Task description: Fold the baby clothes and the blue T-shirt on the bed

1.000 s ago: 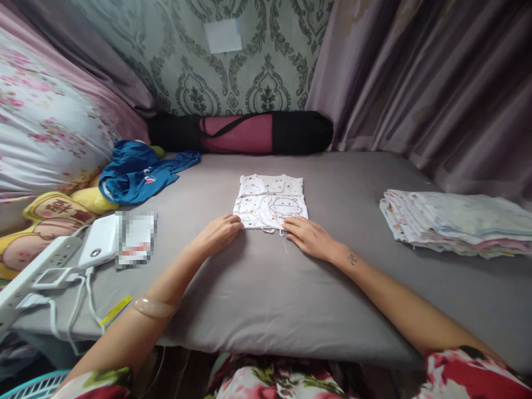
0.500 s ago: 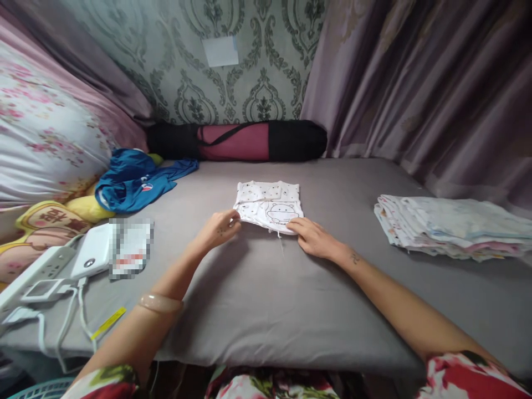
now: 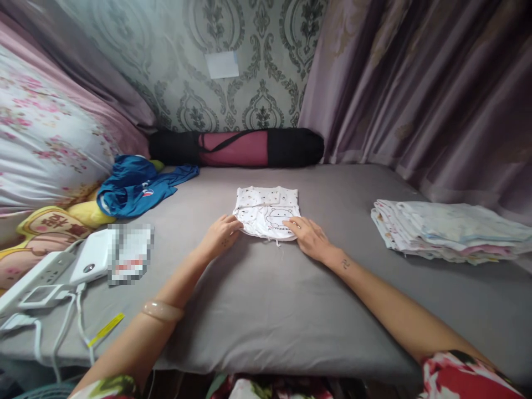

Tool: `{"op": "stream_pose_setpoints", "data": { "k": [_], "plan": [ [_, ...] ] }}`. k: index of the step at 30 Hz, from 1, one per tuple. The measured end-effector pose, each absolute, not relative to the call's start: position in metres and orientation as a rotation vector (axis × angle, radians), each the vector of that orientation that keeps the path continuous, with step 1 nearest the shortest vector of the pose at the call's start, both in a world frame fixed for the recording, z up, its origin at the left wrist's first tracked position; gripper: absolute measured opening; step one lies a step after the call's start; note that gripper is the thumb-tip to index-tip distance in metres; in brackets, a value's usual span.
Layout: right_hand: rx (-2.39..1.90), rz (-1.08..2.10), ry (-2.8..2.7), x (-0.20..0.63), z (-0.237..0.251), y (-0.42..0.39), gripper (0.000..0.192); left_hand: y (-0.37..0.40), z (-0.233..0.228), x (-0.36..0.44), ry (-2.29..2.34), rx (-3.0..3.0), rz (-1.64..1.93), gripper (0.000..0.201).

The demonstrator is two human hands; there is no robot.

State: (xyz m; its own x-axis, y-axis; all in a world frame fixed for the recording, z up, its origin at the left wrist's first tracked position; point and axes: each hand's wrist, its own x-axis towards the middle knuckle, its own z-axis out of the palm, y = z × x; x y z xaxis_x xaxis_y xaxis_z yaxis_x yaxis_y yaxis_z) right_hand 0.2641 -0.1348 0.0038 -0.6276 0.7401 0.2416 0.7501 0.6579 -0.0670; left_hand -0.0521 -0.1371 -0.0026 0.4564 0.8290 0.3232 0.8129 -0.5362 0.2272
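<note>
Two hands at the near hem of a folded baby garment

Left hand (image 3: 220, 235) and right hand (image 3: 307, 237) pinch the near edge of the small white printed garment (image 3: 267, 210), already folded compact, at the grey mattress's (image 3: 257, 310) centre. Soft, thin cotton, cartoon print, loose ties. At 3 o'clock, a flat stack of folded cloths (image 3: 449, 230); at 10 o'clock, a crumpled blue garment (image 3: 137, 185) lies unfolded.

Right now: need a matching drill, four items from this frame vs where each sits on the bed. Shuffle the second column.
1. white baby garment
2. folded stack
3. blue clothing
4. rolled mat

A. against the far wall
B. right side, by the curtain
C. centre, with the left hand and right hand on its near edge
D. left side, beside the yellow plush

Pairs: 1-C, 2-B, 3-D, 4-A
</note>
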Motion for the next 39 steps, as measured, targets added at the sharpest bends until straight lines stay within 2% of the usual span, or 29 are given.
{"op": "stream_pose_setpoints", "data": {
  "k": [9,16,24,30,33,39],
  "plan": [
    [-0.984,0.187,-2.661,0.274,-0.01,-0.124,0.047,-0.138,0.0,-0.055,1.203,2.676,0.515,0.037],
    [-0.95,0.216,-2.683,0.281,0.01,-0.138,0.048,-0.158,0.023,-0.051,1.165,2.668,0.586,0.036],
    [-0.864,0.242,-2.746,0.298,0.033,-0.198,0.053,-0.218,0.045,-0.046,1.028,2.704,0.512,0.037],
    [-0.856,0.284,-2.792,0.303,0.045,-0.224,0.056,-0.248,0.041,-0.046,1.069,2.6,0.47,0.037],
    [-0.843,0.267,-2.734,0.3,0.042,-0.218,0.056,-0.246,0.032,-0.043,1.198,2.499,0.568,0.033],
    [-0.95,0.108,-2.55,0.287,0.036,-0.193,0.062,-0.225,0.028,-0.02,1.453,2.4,0.982,0.027]
  ]
}}
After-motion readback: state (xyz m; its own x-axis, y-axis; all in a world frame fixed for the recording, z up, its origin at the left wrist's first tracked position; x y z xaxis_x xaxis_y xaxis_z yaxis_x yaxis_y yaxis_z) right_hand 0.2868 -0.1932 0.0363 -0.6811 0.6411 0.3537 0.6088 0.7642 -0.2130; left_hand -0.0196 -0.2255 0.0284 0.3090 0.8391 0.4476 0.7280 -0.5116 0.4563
